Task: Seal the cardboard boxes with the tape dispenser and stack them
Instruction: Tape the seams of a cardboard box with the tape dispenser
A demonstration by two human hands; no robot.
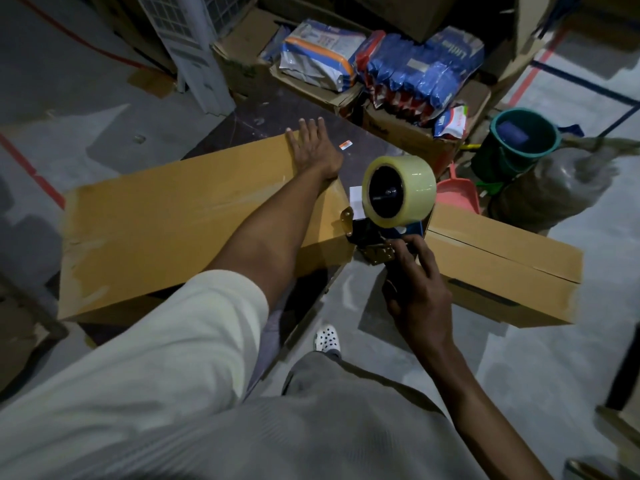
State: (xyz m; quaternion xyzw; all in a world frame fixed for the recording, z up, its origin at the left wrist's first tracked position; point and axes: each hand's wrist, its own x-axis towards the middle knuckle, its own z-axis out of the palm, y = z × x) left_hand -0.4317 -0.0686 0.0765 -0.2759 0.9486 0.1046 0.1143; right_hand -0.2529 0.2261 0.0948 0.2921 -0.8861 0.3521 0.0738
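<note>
The right hand [415,289] is clamped around the handle of the tape dispenser [365,234], hiding that handle completely; the dispenser's blade end sits at the right end of the long cardboard box [190,230]. The clear tape roll [401,192] stands above that end. The left hand [313,150] lies flat, fingers straight, on the box's far right corner, and its sleeve [156,358] covers the near edge. Right of the box a second box [502,265] rests lower. Beyond the box, the white lettering on the blue packets [426,67] is too blurred to read.
</note>
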